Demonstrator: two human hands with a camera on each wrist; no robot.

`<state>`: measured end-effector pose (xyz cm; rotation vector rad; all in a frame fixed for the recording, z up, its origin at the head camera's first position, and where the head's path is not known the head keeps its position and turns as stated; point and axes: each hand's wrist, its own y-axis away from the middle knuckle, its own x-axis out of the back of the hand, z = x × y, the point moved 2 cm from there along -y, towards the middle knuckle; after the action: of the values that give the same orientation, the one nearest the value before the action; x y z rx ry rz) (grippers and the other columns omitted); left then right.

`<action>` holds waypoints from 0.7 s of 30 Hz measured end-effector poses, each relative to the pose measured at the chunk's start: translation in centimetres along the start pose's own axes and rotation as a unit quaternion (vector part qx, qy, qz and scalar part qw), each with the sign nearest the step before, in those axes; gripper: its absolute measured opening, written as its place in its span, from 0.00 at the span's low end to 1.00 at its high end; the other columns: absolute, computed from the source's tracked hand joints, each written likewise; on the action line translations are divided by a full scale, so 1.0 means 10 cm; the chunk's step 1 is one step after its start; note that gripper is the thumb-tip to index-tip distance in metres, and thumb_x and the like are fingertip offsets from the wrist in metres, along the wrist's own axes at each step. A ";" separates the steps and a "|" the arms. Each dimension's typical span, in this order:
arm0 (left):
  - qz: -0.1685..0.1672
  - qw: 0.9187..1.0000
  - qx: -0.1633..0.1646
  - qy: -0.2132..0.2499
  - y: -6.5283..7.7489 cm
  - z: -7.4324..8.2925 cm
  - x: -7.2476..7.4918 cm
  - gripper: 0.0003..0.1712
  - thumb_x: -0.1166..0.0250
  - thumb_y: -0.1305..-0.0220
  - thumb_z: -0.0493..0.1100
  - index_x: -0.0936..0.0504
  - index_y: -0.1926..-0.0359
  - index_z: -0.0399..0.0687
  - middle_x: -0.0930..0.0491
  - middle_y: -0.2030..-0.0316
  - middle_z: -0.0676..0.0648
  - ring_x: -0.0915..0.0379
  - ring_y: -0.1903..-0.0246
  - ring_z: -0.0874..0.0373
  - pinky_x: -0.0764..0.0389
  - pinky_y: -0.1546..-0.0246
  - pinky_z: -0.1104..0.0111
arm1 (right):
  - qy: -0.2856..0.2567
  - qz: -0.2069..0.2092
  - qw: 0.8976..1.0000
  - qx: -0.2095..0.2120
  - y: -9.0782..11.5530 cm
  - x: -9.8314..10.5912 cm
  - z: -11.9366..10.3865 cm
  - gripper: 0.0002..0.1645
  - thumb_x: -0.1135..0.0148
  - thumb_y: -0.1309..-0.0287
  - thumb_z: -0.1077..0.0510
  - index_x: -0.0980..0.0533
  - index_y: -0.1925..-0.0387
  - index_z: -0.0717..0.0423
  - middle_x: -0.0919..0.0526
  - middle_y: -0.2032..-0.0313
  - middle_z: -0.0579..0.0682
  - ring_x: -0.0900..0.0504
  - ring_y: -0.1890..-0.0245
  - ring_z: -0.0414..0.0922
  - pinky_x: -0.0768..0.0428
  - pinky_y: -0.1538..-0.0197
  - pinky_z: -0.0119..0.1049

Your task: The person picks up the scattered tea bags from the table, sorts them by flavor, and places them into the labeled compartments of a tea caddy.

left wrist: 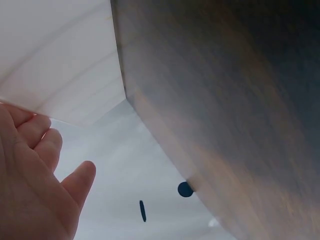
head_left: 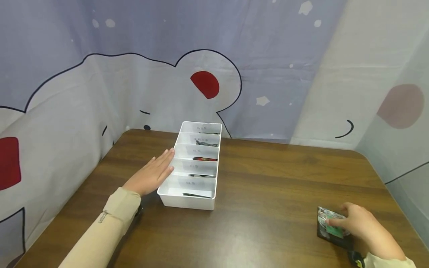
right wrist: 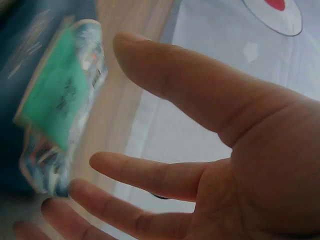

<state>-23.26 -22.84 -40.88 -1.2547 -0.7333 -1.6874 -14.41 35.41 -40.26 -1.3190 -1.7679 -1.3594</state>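
Note:
A long white box (head_left: 189,201) with dividers stands on the table, a thin packet in each of its compartments. My left hand (head_left: 149,176) lies along the box's left edge, its fingers straight; in the left wrist view the fingertips touch the white side wall (left wrist: 60,60). Far to the right, a dark flat packet (head_left: 323,233) with a silvery pattern and a green label (head_left: 335,226) lies on the table. Over it is my right hand (head_left: 363,227). In the right wrist view, thumb and fingers are spread apart beside the blurred green label (right wrist: 55,95), gripping nothing visible.
The brown wooden table (head_left: 268,186) reaches back to a patterned curtain (head_left: 275,74) behind and at both sides. Small written labels mark the box's dividers. A dark strap (head_left: 355,257) is on the right wrist.

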 end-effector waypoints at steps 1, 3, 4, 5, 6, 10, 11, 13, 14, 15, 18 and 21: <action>-0.001 1.000 0.001 -0.001 0.00 0.00 0.00 0.38 0.64 0.18 0.58 0.58 0.19 0.44 0.58 0.19 0.45 0.63 0.21 0.47 0.54 0.24 0.45 | -0.001 0.003 1.000 0.000 0.01 -0.01 0.02 0.54 0.28 0.43 0.38 0.34 0.43 0.85 0.26 0.49 0.81 0.23 0.52 0.72 0.23 0.51 0.67; -0.003 1.000 0.003 -0.002 0.00 0.00 0.00 0.38 0.64 0.18 0.58 0.58 0.19 0.44 0.58 0.19 0.45 0.63 0.21 0.47 0.55 0.24 0.45 | -0.004 0.008 1.000 -0.003 0.01 -0.03 0.06 0.54 0.26 0.45 0.38 0.34 0.44 0.84 0.26 0.50 0.81 0.26 0.51 0.73 0.25 0.50 0.69; -0.004 1.000 0.004 -0.004 0.00 -0.01 0.00 0.38 0.64 0.18 0.58 0.58 0.19 0.44 0.58 0.19 0.45 0.63 0.21 0.47 0.55 0.24 0.45 | -0.005 0.011 1.000 -0.006 0.01 -0.04 0.08 0.54 0.25 0.46 0.39 0.33 0.44 0.84 0.25 0.52 0.80 0.27 0.52 0.72 0.25 0.50 0.68; -0.005 1.000 0.006 -0.004 0.00 -0.01 0.00 0.38 0.64 0.18 0.58 0.58 0.19 0.44 0.58 0.19 0.45 0.63 0.21 0.47 0.55 0.24 0.45 | -0.009 0.013 1.000 -0.012 0.01 -0.04 0.10 0.54 0.24 0.47 0.39 0.33 0.45 0.84 0.25 0.53 0.80 0.28 0.52 0.72 0.24 0.51 0.66; -0.006 1.000 0.006 -0.005 0.00 -0.01 0.00 0.38 0.64 0.18 0.58 0.58 0.19 0.44 0.58 0.19 0.45 0.63 0.21 0.47 0.55 0.24 0.45 | -0.015 0.012 1.000 -0.018 0.01 -0.05 0.11 0.54 0.24 0.48 0.39 0.34 0.45 0.85 0.25 0.54 0.80 0.27 0.53 0.70 0.23 0.51 0.65; -0.008 1.000 0.007 -0.004 -0.01 0.00 0.00 0.38 0.64 0.18 0.58 0.58 0.19 0.43 0.58 0.19 0.45 0.63 0.21 0.47 0.55 0.24 0.45 | -0.031 0.010 0.999 -0.026 -0.02 -0.08 0.15 0.54 0.22 0.50 0.41 0.34 0.47 0.86 0.24 0.56 0.78 0.20 0.61 0.60 0.17 0.58 0.54; -0.009 1.000 0.008 -0.004 -0.01 0.00 0.00 0.38 0.64 0.18 0.58 0.58 0.19 0.43 0.59 0.19 0.45 0.63 0.21 0.47 0.55 0.24 0.45 | -0.034 0.011 0.999 -0.026 -0.02 -0.09 0.16 0.54 0.21 0.50 0.41 0.34 0.47 0.86 0.24 0.56 0.78 0.19 0.62 0.59 0.16 0.59 0.51; -0.009 1.000 0.008 -0.004 -0.01 0.00 0.01 0.38 0.64 0.18 0.58 0.58 0.19 0.43 0.58 0.19 0.45 0.63 0.21 0.47 0.55 0.24 0.45 | -0.044 0.013 0.999 -0.024 -0.04 -0.10 0.17 0.55 0.21 0.51 0.42 0.35 0.46 0.86 0.27 0.54 0.81 0.20 0.62 0.59 0.15 0.62 0.49; -0.010 1.000 0.009 -0.004 -0.01 0.00 0.01 0.38 0.64 0.18 0.58 0.58 0.19 0.43 0.58 0.19 0.45 0.63 0.21 0.47 0.55 0.24 0.45 | -0.047 0.014 0.999 -0.024 -0.04 -0.10 0.17 0.55 0.21 0.51 0.42 0.36 0.45 0.86 0.30 0.53 0.83 0.21 0.61 0.61 0.15 0.62 0.49; -0.010 1.000 0.009 -0.004 -0.01 0.01 0.01 0.38 0.64 0.18 0.58 0.58 0.19 0.43 0.58 0.19 0.44 0.63 0.21 0.47 0.55 0.24 0.45 | -0.051 0.016 0.998 -0.024 -0.04 -0.10 0.17 0.56 0.21 0.51 0.42 0.36 0.44 0.86 0.32 0.52 0.84 0.24 0.59 0.63 0.15 0.63 0.49; -0.010 1.000 0.009 -0.004 -0.01 0.01 0.02 0.38 0.64 0.18 0.58 0.58 0.19 0.43 0.58 0.19 0.44 0.63 0.21 0.46 0.55 0.24 0.45 | -0.051 0.030 0.998 -0.020 -0.05 -0.09 0.17 0.56 0.21 0.50 0.42 0.37 0.42 0.84 0.35 0.50 0.86 0.30 0.54 0.70 0.17 0.57 0.55; -0.010 1.000 0.009 -0.006 -0.01 0.01 0.02 0.38 0.64 0.18 0.58 0.58 0.19 0.43 0.58 0.19 0.44 0.62 0.21 0.46 0.55 0.24 0.45 | -0.032 0.045 0.998 -0.011 -0.06 -0.08 0.15 0.56 0.22 0.50 0.41 0.37 0.41 0.82 0.32 0.47 0.84 0.32 0.51 0.75 0.24 0.52 0.64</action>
<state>-23.28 -22.74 -40.67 -1.2493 -0.7681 -1.6869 -14.49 36.52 -41.75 -1.4513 -1.7174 -1.3055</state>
